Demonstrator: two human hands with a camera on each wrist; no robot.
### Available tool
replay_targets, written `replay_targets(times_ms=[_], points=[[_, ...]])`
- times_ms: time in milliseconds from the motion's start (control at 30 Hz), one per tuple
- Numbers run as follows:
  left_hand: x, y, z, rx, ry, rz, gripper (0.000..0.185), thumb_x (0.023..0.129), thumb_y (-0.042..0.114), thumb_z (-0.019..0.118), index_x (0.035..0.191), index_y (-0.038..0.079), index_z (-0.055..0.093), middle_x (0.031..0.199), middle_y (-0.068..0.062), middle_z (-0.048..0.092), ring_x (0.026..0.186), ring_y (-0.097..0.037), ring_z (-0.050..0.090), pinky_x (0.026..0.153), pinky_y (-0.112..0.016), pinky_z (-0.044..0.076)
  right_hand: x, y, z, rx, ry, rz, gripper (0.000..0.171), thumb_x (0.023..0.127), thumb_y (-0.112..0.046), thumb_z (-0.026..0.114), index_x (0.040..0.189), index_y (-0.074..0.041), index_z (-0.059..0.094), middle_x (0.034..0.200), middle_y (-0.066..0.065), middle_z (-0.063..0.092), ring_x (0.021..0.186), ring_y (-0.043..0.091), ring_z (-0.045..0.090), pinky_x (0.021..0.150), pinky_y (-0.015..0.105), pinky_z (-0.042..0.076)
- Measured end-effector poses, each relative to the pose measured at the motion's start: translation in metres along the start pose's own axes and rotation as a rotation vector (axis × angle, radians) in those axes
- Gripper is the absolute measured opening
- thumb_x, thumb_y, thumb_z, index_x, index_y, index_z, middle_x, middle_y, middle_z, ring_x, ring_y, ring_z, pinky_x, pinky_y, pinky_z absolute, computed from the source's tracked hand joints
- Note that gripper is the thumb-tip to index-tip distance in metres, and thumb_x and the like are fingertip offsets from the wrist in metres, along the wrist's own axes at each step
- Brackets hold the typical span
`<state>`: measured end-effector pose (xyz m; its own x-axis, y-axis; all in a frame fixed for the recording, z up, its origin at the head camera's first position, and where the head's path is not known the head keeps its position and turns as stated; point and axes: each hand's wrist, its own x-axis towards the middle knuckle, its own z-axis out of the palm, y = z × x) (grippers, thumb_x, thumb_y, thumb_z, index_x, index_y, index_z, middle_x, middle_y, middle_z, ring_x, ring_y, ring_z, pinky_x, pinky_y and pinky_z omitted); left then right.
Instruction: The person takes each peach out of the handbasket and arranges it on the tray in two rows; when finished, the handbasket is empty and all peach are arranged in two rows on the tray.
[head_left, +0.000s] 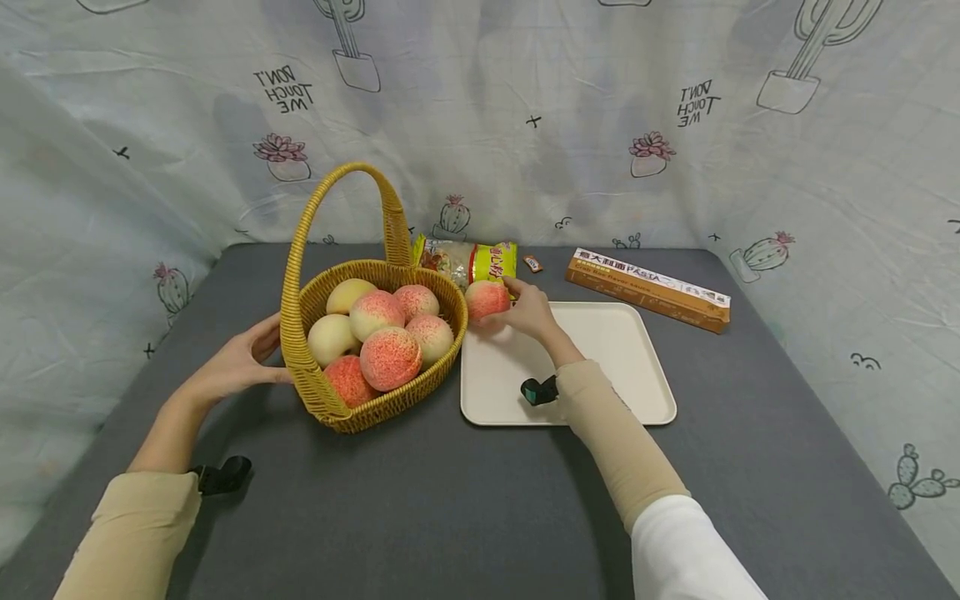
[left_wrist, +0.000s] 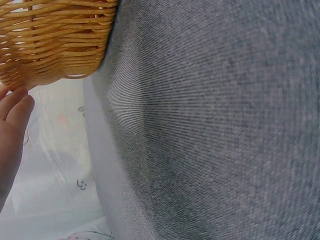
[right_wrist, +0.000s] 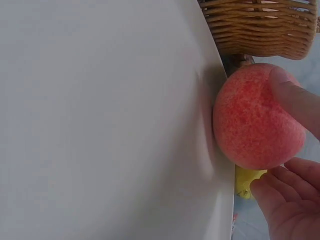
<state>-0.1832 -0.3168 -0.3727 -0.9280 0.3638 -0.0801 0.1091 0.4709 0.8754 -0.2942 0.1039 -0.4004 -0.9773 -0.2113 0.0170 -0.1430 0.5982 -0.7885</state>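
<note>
On a gray tabletop (head_left: 390, 517), the side of a yellow-brown wicker basket (head_left: 408, 407) is touched by the fingertips of the left hand (head_left: 236, 358), whose thumb and fingers are spread apart. Just right of that hand, seven visible fruits (head_left: 390, 358), some flushed red and others pale, are heaped inside the basket, its tall handle (head_left: 393, 221) arched above them. Beyond the right hand and a little to its left, a yellow-and-clear food bag (head_left: 453, 260) is laid down. A red-and-cream peach (head_left: 486, 300) is gripped between the thumb and fingers of the right hand (head_left: 531, 312), near the basket's right rim and at the far left corner of a cream tray (head_left: 615, 358). Most of the tray is seen nearer than that hand and to its right. Beyond the hand, a small orange packet (head_left: 532, 263) is placed; farther right, a brown pasta box (head_left: 648, 292) is set at a slant.
</note>
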Motion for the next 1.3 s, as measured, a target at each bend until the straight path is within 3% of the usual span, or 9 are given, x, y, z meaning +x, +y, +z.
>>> replay_targets(times_ms=[267,500,667,867,1100,1200,1300], points=[[0.000,0.000,0.000,0.005,0.003,-0.004,0.104,0.083,0.001,0.074,0.156,0.003,0.000,0.158,-0.027,0.006,0.142,-0.049,0.010,0.111,-0.067,0.017,-0.002,0.000,-0.005,0.015,-0.012,0.000,0.087,0.076,-0.019,0.085,0.147,0.002,0.039,0.147,0.018,0.044,0.127,0.034,0.051,0.105,0.039,0.046],[0.001,0.000,-0.001,-0.004,0.003,-0.009,0.104,0.084,0.001,0.074,0.156,0.004,0.000,0.158,-0.027,0.006,0.142,-0.048,0.009,0.112,-0.066,0.016,-0.004,-0.010,-0.015,0.135,-0.003,-0.022,0.080,0.080,-0.014,0.081,0.147,0.000,0.040,0.148,0.015,0.043,0.133,0.030,0.045,0.108,0.036,0.044],[0.000,0.000,-0.002,-0.001,0.000,-0.008,0.104,0.084,0.001,0.074,0.156,0.004,0.000,0.159,-0.027,0.005,0.142,-0.047,0.008,0.112,-0.066,0.016,-0.010,-0.027,-0.017,0.233,-0.046,-0.049,0.081,0.080,-0.012,0.082,0.149,-0.004,0.040,0.150,0.011,0.042,0.136,0.026,0.042,0.109,0.033,0.042],[0.000,0.001,-0.002,-0.008,-0.004,-0.005,0.104,0.084,0.001,0.074,0.156,0.003,0.000,0.159,-0.027,0.004,0.142,-0.048,0.008,0.112,-0.067,0.016,-0.024,-0.048,-0.007,0.309,-0.181,-0.193,0.082,0.078,-0.009,0.082,0.148,-0.003,0.040,0.150,0.012,0.042,0.137,0.026,0.041,0.110,0.030,0.040],[0.001,0.000,-0.001,-0.002,-0.001,-0.013,0.104,0.083,0.001,0.074,0.156,0.004,0.000,0.159,-0.026,0.006,0.142,-0.048,0.009,0.112,-0.066,0.017,-0.043,-0.069,0.017,0.326,-0.364,-0.394,0.081,0.076,0.000,0.081,0.146,0.003,0.041,0.149,0.017,0.041,0.136,0.026,0.042,0.109,0.024,0.040],[0.001,0.000,-0.001,-0.004,0.000,-0.009,0.104,0.083,0.001,0.075,0.156,0.003,0.000,0.158,-0.027,0.006,0.142,-0.048,0.009,0.112,-0.066,0.017,-0.048,-0.075,0.026,0.334,-0.400,-0.443,0.081,0.074,0.002,0.082,0.144,0.006,0.042,0.147,0.019,0.043,0.134,0.030,0.044,0.108,0.023,0.040],[0.001,-0.001,-0.001,-0.001,0.000,-0.004,0.104,0.083,0.001,0.074,0.156,0.003,0.000,0.158,-0.027,0.006,0.142,-0.048,0.010,0.112,-0.066,0.017,-0.050,-0.080,0.034,0.321,-0.410,-0.436,0.081,0.072,0.001,0.084,0.143,0.003,0.045,0.146,0.016,0.046,0.132,0.029,0.047,0.106,0.021,0.042]])
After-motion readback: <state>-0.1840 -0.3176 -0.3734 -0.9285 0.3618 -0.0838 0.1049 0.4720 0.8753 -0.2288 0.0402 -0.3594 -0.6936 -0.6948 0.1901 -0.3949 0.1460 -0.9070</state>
